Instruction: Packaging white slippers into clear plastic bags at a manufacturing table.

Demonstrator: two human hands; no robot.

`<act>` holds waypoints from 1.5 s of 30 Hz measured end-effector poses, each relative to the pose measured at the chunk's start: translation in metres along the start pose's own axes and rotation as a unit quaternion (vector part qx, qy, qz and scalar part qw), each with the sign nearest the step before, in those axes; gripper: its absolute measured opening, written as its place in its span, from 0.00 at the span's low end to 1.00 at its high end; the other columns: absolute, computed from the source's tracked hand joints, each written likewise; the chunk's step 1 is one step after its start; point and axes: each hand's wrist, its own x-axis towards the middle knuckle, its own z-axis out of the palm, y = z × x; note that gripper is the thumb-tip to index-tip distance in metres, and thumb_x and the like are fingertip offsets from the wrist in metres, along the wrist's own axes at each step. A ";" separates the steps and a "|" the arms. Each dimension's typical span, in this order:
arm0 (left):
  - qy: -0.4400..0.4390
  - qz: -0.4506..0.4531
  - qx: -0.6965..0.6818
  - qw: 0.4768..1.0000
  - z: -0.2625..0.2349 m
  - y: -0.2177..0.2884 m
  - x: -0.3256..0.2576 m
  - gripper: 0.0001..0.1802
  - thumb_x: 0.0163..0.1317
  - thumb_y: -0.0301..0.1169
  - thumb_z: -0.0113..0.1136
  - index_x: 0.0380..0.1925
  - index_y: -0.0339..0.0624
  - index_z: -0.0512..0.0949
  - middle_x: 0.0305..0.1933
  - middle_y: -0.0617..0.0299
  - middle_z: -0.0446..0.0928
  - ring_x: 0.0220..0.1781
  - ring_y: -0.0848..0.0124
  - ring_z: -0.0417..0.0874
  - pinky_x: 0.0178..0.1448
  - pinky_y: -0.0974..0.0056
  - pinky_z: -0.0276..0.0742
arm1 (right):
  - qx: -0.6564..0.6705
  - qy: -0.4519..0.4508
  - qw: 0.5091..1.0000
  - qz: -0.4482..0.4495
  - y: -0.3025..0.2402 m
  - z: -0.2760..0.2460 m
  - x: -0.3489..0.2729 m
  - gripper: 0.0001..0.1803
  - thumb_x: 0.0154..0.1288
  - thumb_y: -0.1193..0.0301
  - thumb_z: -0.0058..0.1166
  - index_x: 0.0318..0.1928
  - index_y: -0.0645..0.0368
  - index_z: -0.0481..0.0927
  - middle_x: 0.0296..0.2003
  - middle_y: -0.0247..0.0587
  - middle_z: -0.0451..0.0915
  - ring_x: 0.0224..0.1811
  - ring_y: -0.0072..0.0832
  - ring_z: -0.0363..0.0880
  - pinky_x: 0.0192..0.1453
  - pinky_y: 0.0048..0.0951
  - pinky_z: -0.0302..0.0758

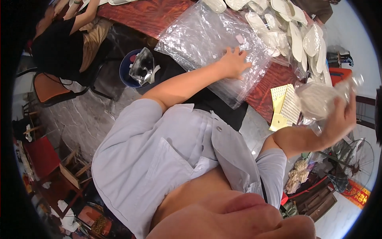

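A large clear plastic bag lies flat across the red-brown table, with a small pale pink label on it. Resting on this bag is my left hand, its fingers spread and nothing gripped. Off to the right, my right hand is raised and closed on a smaller clear plastic bag. The smaller bag looks crumpled, and something pale shows through it; what it contains is blurred. Between my hands, sheets of small stickers on yellow backing lie at the table's near edge.
Many pale sole-shaped pieces in clear wrapping are heaped at the far right of the table. A blue bucket with plastic inside stands on the floor. At left a person sits on an orange chair. A fan stands at right.
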 end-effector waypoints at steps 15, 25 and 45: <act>0.087 0.025 -0.096 0.991 0.003 -0.007 -0.008 0.34 0.54 0.42 0.65 0.62 0.44 0.72 0.68 0.48 0.69 0.72 0.50 0.65 0.76 0.49 0.57 | 0.199 -0.312 0.927 -0.061 -0.020 0.187 -0.021 0.16 0.69 0.67 0.56 0.52 0.62 0.81 0.32 0.55 0.84 0.33 0.31 0.84 0.40 0.29 0.75; 0.157 0.063 -0.248 0.954 0.033 -0.014 -0.007 0.24 0.54 0.34 0.67 0.53 0.44 0.76 0.53 0.48 0.77 0.57 0.51 0.77 0.63 0.50 0.71 | 0.006 -0.526 0.848 -0.068 0.057 0.186 -0.050 0.11 0.65 0.73 0.59 0.45 0.67 0.84 0.35 0.45 0.85 0.39 0.29 0.82 0.49 0.30 0.75; 0.100 0.259 -0.093 0.956 0.068 -0.011 -0.014 0.34 0.64 0.53 0.57 0.65 0.47 0.69 0.64 0.47 0.71 0.65 0.47 0.73 0.69 0.48 0.66 | -0.011 -0.528 0.835 -0.155 0.003 0.320 -0.073 0.26 0.61 0.64 0.61 0.52 0.75 0.74 0.52 0.68 0.77 0.55 0.59 0.77 0.56 0.45 0.75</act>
